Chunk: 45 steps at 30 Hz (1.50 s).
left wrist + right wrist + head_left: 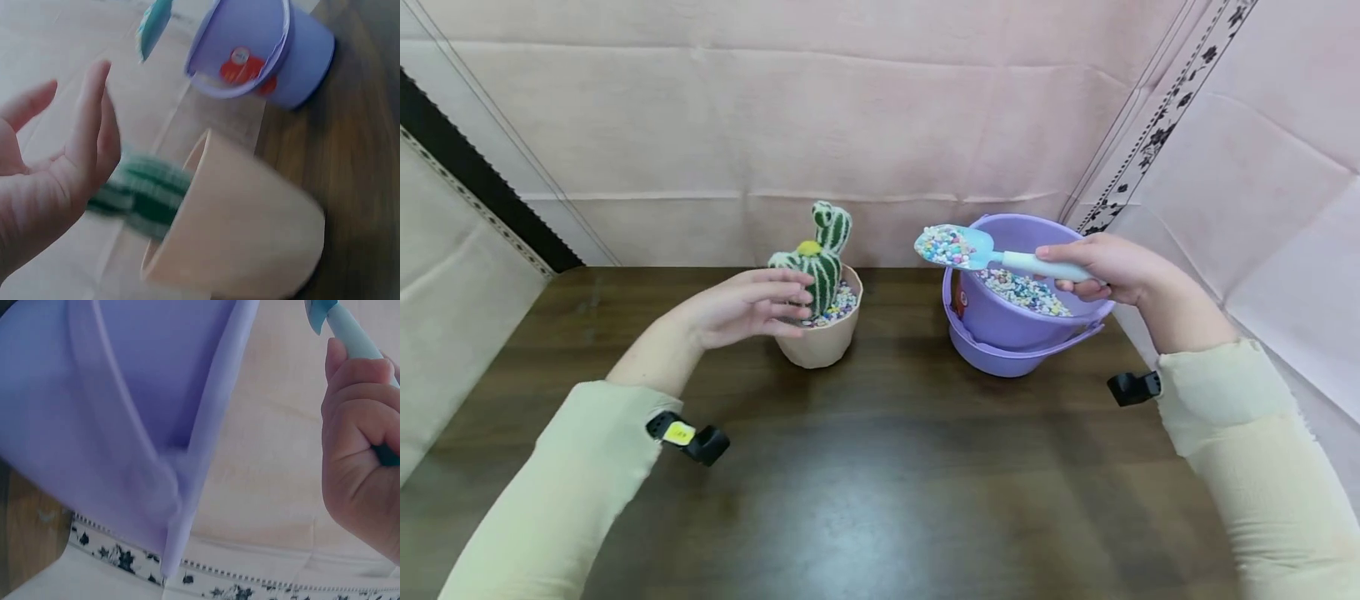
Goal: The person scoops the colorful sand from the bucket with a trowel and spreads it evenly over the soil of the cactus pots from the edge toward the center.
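Observation:
My right hand [1105, 265] grips the pale blue handle of a small scoop [973, 250], whose blade is heaped with tiny pastel pebbles. The scoop is held over the left rim of a purple bucket [1000, 321], which has more colourful pebbles inside. Beside a beige pot [823, 346] my left hand [748, 308] is raised with fingers extended, overlapping the pot's left side in the head view. A knitted green-and-white cactus [826, 271] with a yellow flower stands in that pot, among similar pebbles [844, 300]. In the left wrist view the left palm [56, 169] holds nothing.
Both containers stand near the back edge of a dark wooden table [850, 467]. The bucket's handle [1060, 343] hangs down at its front. Pale cloth [760, 125] drapes behind and at both sides, with a black floral border [1157, 125] at the right.

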Each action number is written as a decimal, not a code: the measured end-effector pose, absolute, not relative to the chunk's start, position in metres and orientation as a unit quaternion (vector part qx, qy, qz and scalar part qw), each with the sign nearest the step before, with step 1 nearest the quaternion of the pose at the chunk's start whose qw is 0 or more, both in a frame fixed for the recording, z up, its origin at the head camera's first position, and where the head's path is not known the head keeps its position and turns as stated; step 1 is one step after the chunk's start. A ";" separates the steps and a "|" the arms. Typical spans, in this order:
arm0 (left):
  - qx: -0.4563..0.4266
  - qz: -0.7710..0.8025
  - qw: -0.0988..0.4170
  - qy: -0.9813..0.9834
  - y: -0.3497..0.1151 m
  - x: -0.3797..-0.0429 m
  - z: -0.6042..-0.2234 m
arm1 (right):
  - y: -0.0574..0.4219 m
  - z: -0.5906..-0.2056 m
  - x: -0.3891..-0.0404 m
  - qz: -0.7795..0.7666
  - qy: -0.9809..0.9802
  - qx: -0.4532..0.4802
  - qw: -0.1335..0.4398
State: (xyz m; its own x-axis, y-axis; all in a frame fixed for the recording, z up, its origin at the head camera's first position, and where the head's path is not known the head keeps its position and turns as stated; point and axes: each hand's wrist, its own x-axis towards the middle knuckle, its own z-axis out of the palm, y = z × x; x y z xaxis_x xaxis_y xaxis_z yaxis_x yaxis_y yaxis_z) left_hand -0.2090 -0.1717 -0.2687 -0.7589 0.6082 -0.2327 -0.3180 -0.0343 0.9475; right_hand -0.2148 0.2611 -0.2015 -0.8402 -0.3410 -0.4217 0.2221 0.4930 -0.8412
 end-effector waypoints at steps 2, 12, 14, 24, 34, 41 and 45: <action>0.127 0.706 0.324 0.617 -0.188 -0.206 -0.271 | 0.256 -0.202 -0.215 -0.502 0.816 -0.040 0.283; 0.056 0.711 0.280 0.642 -0.235 -0.223 -0.304 | 0.234 -0.212 -0.214 -0.499 0.817 -0.031 0.287; 0.023 0.705 0.268 0.656 -0.235 -0.231 -0.312 | 0.230 -0.214 -0.213 -0.496 0.819 -0.032 0.287; -0.082 0.688 0.256 0.674 -0.214 -0.254 -0.329 | 0.215 -0.224 -0.210 -0.483 0.826 -0.039 0.287; -0.061 0.707 0.273 0.650 -0.210 -0.248 -0.333 | 0.205 -0.225 -0.213 -0.471 0.833 -0.044 0.286; -0.059 0.651 0.260 0.711 -0.204 -0.241 -0.327 | 0.201 -0.230 -0.214 -0.471 0.832 -0.057 0.287; -0.052 0.622 0.247 0.741 -0.200 -0.242 -0.323 | 0.197 -0.234 -0.213 -0.464 0.836 -0.057 0.288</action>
